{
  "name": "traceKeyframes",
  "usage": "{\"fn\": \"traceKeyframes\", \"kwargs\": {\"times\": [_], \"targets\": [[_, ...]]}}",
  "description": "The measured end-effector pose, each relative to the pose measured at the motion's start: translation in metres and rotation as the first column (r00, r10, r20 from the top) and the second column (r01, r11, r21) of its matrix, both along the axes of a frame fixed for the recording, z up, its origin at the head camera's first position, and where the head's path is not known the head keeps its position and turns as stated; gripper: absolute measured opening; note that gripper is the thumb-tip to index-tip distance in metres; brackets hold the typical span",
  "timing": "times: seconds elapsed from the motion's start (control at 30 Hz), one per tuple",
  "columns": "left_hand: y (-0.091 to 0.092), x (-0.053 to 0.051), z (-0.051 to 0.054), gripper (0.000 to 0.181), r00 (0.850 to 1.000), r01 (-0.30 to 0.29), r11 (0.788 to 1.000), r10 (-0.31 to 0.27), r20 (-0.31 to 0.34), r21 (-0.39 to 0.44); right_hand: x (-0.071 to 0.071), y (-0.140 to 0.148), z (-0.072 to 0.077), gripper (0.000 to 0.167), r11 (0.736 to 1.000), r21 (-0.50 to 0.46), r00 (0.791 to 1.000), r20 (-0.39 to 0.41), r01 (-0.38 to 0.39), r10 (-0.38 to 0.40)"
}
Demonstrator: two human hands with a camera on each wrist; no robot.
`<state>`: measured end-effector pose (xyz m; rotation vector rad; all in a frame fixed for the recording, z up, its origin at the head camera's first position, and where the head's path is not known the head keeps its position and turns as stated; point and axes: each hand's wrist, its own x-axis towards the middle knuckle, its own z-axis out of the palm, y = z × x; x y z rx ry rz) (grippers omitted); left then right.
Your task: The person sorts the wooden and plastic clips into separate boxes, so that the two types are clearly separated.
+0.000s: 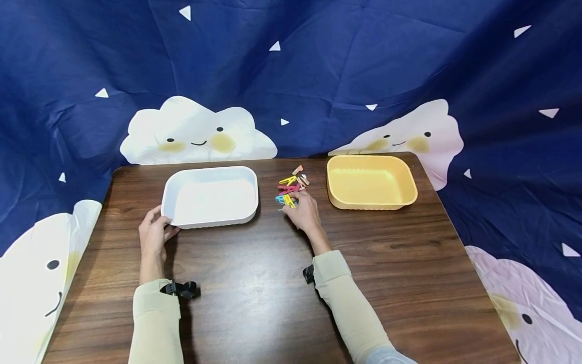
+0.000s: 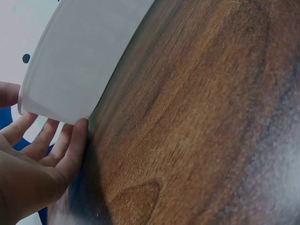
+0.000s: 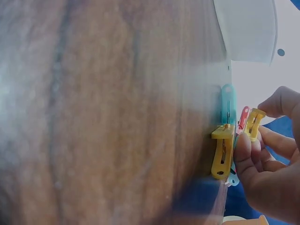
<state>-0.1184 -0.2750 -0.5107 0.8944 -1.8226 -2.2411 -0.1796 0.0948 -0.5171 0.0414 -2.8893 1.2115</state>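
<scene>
A small pile of plastic clothespins in yellow, red, blue and other colours lies on the table between two tubs. At the pile's near side, my right hand pinches a yellow clothespin between thumb and fingers. Another yellow clothespin and a teal clothespin lie beside that hand in the right wrist view. My left hand grips the near left corner of the white tub, thumb at the rim and fingertips against the outer wall.
A yellow tub stands at the back right of the wooden table. Behind the table hangs a blue cloth printed with clouds. Black straps with cameras sit on both wrists.
</scene>
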Motion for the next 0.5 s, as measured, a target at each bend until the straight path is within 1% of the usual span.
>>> {"fn": "traceKeyframes", "kwargs": {"times": [0.33,0.5], "targets": [[-0.0009,0.0014,-0.0008,0.045,1.0,0.011,1.0,-0.011,-0.002,0.009,-0.0007,-0.0006,0.0025,0.042,0.999,-0.029,1.0,-0.021,0.013,-0.014],[-0.0022,0.0013,-0.0011,0.043,1.0,0.011,0.999,-0.011,-0.015,0.031,-0.0025,-0.002,0.0041,0.043,1.0,-0.03,0.999,-0.049,0.01,-0.011]]}}
